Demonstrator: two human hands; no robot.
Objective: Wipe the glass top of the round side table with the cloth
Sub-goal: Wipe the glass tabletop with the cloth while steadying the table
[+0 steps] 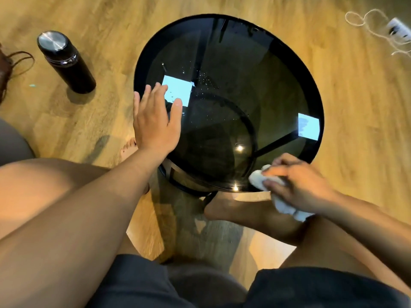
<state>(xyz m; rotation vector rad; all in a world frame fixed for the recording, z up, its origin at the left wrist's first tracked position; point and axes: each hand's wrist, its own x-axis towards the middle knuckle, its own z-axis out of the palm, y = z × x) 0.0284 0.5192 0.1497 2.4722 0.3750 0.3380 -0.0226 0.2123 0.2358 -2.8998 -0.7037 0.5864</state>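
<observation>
The round counter (320,103) stands on the wooden floor (355,107) directly in front of a seated person, between the knees, which puts its whole dark glass top (255,63) within reach of both hands. The left hand (155,121) lies with fingers straight and spread over the counter's left edge, grasping nothing. Its placement suggests it is steadying the light counter against the push of wiping, though whether the palm actually bears on the glass cannot be told. The right hand (298,185) is clenched around a bunched white cloth (259,177) at the near right edge of the counter. One end of the cloth presses on the rim there and the rest trails out behind the palm. Bunching gives a firm pad for rubbing. A scatter of water droplets (205,80) sits near the centre of the glass, well apart from the cloth, so in this inspector's judgement most of the surface remains to be wiped. Two bright square reflections (176,90) on the glass are light, not objects. A black flask (65,61) with a steel cap stands on the floor off the counter's left edge, presumably set aside to free the top. No brand, label or legible writing is visible anywhere.
</observation>
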